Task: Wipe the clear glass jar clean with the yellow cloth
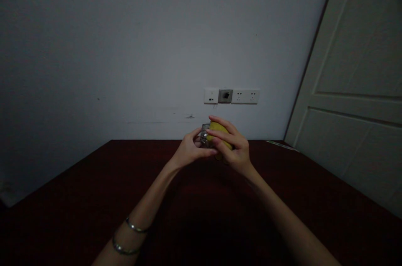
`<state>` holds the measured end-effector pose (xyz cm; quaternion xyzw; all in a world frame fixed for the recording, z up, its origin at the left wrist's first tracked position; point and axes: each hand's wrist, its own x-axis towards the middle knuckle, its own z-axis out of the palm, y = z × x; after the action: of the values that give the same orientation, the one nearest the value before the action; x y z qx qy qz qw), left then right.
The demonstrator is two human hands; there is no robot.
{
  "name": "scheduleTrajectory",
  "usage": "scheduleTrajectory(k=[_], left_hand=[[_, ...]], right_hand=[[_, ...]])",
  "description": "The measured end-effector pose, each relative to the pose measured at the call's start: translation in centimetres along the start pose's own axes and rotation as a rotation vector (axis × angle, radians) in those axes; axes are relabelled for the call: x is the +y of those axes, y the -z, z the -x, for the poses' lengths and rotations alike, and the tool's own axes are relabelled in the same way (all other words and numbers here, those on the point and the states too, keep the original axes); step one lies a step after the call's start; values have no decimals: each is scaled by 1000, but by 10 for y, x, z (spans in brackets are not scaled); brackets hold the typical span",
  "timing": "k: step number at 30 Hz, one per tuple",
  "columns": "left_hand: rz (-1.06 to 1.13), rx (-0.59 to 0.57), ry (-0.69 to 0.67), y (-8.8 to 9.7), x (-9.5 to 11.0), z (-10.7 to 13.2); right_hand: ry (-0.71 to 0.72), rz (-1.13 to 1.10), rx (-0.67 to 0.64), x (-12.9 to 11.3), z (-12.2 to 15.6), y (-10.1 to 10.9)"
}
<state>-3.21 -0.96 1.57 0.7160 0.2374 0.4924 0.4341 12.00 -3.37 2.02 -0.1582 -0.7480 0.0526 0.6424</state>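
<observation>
My left hand (189, 147) is closed around a small clear glass (204, 136), its thumb along the lower side. The glass is tilted on its side, with glints on its faceted wall. My right hand (234, 144) grips a yellow cloth or sponge (219, 127); which of the two I cannot tell. Its fingers press the yellow piece against the right end of the glass. Fingers hide most of the glass and part of the yellow piece. Both hands are held together above the far part of the table.
A dark red table (94, 182) stretches to a grey-white wall (157, 48). Sockets (245, 96) and a grey switch plate (225, 95) sit on the wall behind the hands. A pale panelled door (354, 90) stands at right. A thin flat strip (282, 145) lies at the table's far right edge.
</observation>
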Motion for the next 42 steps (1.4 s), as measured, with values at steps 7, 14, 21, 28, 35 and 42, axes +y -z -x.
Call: scheduleTrajectory(k=[7,14,21,28,35,42], left_hand=[[72,-76,13,0,0,1],[-5,50,37,-2,-3,-3],[-39,16,40,-2,-1,-1],[-124,50,175,-2,-5,-3],[-320,131,31,4,-12,-7],[-253,21,111,1,-20,-6]], right_hand=[[-208,-129,157,14,-2,-4],[-6,17,-64,4,-1,0],[-140,2,19,7,-6,2],[-170,27,-36,8,-5,2],[-61,108,-105,12,0,-3],[-270,16,-5,28,-3,1]])
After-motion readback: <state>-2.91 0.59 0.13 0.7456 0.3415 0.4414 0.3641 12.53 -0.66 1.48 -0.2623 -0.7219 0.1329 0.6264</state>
